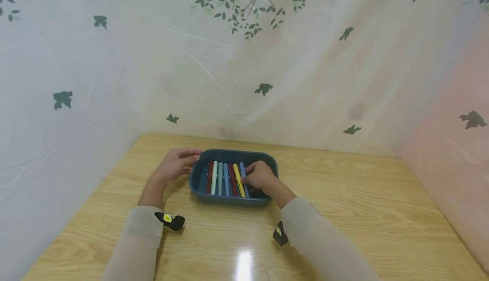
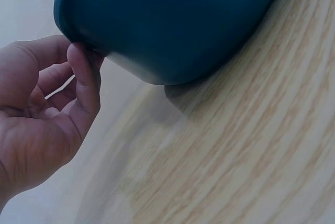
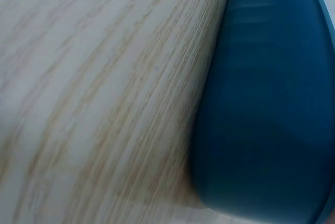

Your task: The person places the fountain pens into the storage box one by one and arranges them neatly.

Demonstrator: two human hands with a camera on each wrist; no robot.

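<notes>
A dark blue tray (image 1: 233,201) with rounded corners stands on the table, holding a row of clip pens side by side. From the left they run dark red (image 1: 209,178), pale green (image 1: 214,178), teal, blue, dark red, yellow (image 1: 238,178) and blue. My right hand (image 1: 262,176) reaches over the tray's right end and pinches the rightmost blue pen (image 1: 242,169) with curled fingers, hiding part of it. At the left end my left hand (image 1: 175,165) holds the tray's rim between thumb and fingers. Only the tray's outer wall (image 3: 261,103) shows in the right wrist view.
The light wood table (image 1: 344,196) stretches to both sides of the tray. Behind it hangs a pale curtain (image 1: 305,102) printed with green birds and leafy branches. Each sleeve carries a small black wrist camera (image 1: 178,223).
</notes>
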